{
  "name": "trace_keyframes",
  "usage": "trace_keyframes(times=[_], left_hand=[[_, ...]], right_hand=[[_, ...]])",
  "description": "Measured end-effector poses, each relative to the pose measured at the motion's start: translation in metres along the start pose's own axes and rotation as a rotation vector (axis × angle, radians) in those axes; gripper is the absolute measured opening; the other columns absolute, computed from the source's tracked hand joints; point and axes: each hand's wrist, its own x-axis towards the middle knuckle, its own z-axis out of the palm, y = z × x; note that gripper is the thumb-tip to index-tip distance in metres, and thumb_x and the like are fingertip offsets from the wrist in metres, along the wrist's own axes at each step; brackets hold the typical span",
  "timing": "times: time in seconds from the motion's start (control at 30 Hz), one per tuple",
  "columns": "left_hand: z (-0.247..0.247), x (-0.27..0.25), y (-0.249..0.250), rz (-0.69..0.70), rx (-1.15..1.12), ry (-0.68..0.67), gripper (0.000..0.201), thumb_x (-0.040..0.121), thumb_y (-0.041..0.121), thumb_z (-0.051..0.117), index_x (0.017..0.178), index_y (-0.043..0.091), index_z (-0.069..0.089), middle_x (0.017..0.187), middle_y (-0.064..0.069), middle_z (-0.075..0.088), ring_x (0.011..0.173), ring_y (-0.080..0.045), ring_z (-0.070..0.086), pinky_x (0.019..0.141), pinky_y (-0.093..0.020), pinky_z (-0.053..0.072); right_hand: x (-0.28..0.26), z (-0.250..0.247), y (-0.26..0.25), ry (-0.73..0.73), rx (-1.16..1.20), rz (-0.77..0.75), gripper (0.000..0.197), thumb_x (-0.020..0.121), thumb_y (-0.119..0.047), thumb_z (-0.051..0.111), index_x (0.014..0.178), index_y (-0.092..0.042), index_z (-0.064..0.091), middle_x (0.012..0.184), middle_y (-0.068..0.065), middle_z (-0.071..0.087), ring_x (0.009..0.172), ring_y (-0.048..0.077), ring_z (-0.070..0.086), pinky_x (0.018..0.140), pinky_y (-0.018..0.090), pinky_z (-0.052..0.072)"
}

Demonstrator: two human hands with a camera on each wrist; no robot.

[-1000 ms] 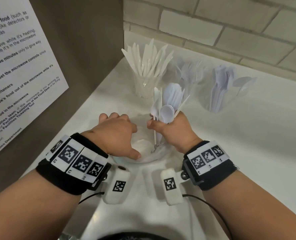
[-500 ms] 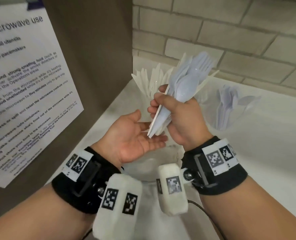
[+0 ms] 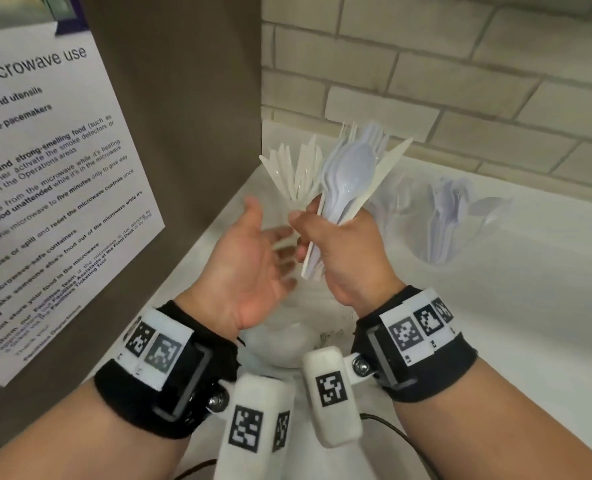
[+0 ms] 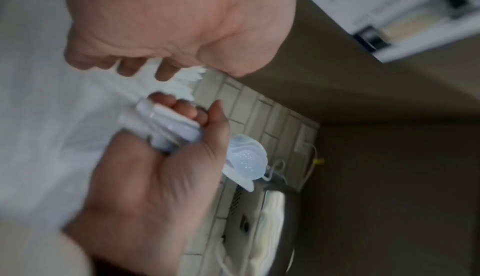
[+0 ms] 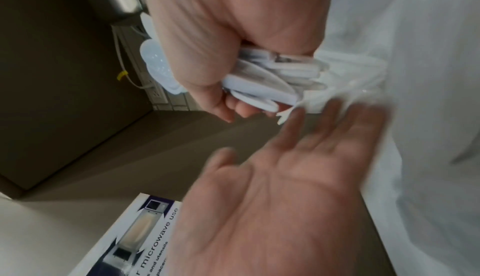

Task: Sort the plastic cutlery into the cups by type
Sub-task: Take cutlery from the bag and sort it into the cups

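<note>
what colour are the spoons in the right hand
Pale translucent bluish-white spoons, gripped by the right hand; clearest in the head view.

- The right hand [image 3: 343, 251] holds a bundle of cutlery [image 3: 351, 178] above the bench [image 3: 495, 323].
- The left hand [image 3: 249, 261] lies just left of it.
- A cup of knives [image 3: 292, 174] stands behind the hands.
- A cup of spoons [image 3: 443, 223] stands to the right.
- A notice [image 3: 45, 188] hangs on the left.

Left: brown panel [image 3: 183, 98] walls off that side.
Back: brick wall [image 3: 460, 81]; knife cup [image 3: 298, 174] and spoon cup [image 3: 441, 230] stand before it (a hazy third between).
Right: bare counter [image 3: 530, 306], passable.
Below hands: clear cup [image 3: 287, 344].
</note>
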Motion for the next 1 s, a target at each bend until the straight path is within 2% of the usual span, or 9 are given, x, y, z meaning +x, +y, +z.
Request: trace_keyframes(times=[0.07, 0.17, 0.23, 0.37, 0.47, 0.67, 0.77, 0.9, 1.0], left_hand=[[-0.003, 0.000, 0.005, 0.251, 0.206, -0.017, 0.089, 0.076, 0.067, 0.060, 0.146, 0.019, 0.035, 0.133, -0.006, 0.057, 0.132, -0.022, 0.047, 0.110, -0.038, 0.033], [0.002, -0.002, 0.012, 0.563, 0.330, -0.136, 0.107, 0.067, 0.028, 0.084, 0.147, 0.038, 0.014, 0.136, -0.004, 0.056, 0.125, -0.012, 0.054, 0.099, -0.028, 0.047], [0.005, -0.002, 0.013, 0.684, 0.404, -0.127, 0.106, 0.055, 0.029, 0.092, 0.138, 0.043, 0.027, 0.134, -0.007, 0.056, 0.124, -0.017, 0.056, 0.101, -0.034, 0.047], [0.010, -0.003, 0.009, 0.818, 0.439, 0.039, 0.044, 0.063, 0.008, 0.080, 0.098, 0.027, 0.061, 0.090, -0.002, 0.065, 0.085, -0.019, 0.063, 0.083, -0.038, 0.053], [0.012, -0.006, 0.009, 0.869, 0.410, 0.057, 0.032, 0.069, -0.003, 0.069, 0.083, 0.024, 0.058, 0.075, 0.002, 0.061, 0.073, -0.013, 0.058, 0.072, -0.032, 0.050], [0.014, -0.010, 0.013, 0.916, 0.232, 0.065, 0.032, 0.070, -0.011, 0.062, 0.083, 0.017, 0.054, 0.073, 0.003, 0.057, 0.068, -0.011, 0.055, 0.069, -0.029, 0.051], [0.015, -0.009, 0.012, 0.861, 0.157, 0.072, 0.036, 0.070, -0.005, 0.068, 0.094, 0.019, 0.057, 0.082, 0.001, 0.060, 0.075, -0.015, 0.060, 0.077, -0.038, 0.052], [-0.003, 0.002, 0.012, 0.650, 0.202, -0.105, 0.117, 0.049, 0.038, 0.093, 0.144, 0.024, 0.026, 0.128, 0.003, 0.059, 0.120, -0.011, 0.057, 0.102, -0.031, 0.046], [-0.008, 0.000, 0.006, 0.418, 0.405, -0.207, 0.112, 0.047, 0.057, 0.088, 0.138, 0.010, 0.044, 0.129, -0.005, 0.061, 0.125, -0.016, 0.055, 0.106, -0.032, 0.042]], right_hand=[[0.000, -0.005, 0.001, -0.031, -0.170, -0.047, 0.017, 0.080, 0.004, 0.067, 0.069, -0.003, 0.056, 0.057, 0.006, 0.052, 0.047, 0.021, 0.053, 0.049, 0.029, 0.048], [-0.006, -0.002, 0.017, -0.158, -0.576, -0.092, 0.015, 0.078, -0.010, 0.068, 0.090, -0.003, 0.063, 0.071, 0.004, 0.065, 0.056, 0.020, 0.064, 0.055, 0.033, 0.055], [-0.009, 0.001, 0.028, -0.214, -0.790, -0.145, 0.029, 0.077, -0.019, 0.067, 0.104, -0.009, 0.062, 0.082, 0.002, 0.067, 0.070, 0.020, 0.067, 0.060, 0.029, 0.052], [-0.016, 0.004, 0.027, -0.203, -0.897, -0.257, 0.040, 0.078, -0.019, 0.069, 0.114, -0.009, 0.056, 0.089, -0.002, 0.062, 0.080, 0.014, 0.060, 0.059, 0.006, 0.038], [-0.020, 0.004, 0.023, -0.219, -0.818, -0.220, 0.037, 0.069, -0.020, 0.079, 0.098, -0.014, 0.057, 0.082, -0.001, 0.062, 0.075, 0.016, 0.062, 0.064, 0.021, 0.047], [-0.023, -0.003, 0.019, -0.334, -0.722, -0.053, 0.027, 0.067, -0.018, 0.080, 0.075, -0.017, 0.054, 0.066, 0.000, 0.059, 0.057, 0.019, 0.062, 0.057, 0.036, 0.056], [-0.025, -0.001, 0.023, -0.283, -0.753, -0.107, 0.033, 0.076, -0.020, 0.075, 0.063, -0.024, 0.045, 0.057, -0.008, 0.047, 0.049, 0.006, 0.046, 0.051, 0.022, 0.041], [-0.018, -0.002, 0.021, -0.095, -0.585, -0.061, 0.029, 0.077, -0.010, 0.068, 0.061, -0.013, 0.043, 0.056, 0.000, 0.045, 0.049, 0.016, 0.043, 0.050, 0.027, 0.038], [-0.014, -0.001, 0.014, -0.113, -0.533, -0.058, 0.016, 0.079, -0.014, 0.068, 0.074, -0.003, 0.057, 0.059, 0.000, 0.051, 0.050, 0.013, 0.046, 0.050, 0.026, 0.038]])
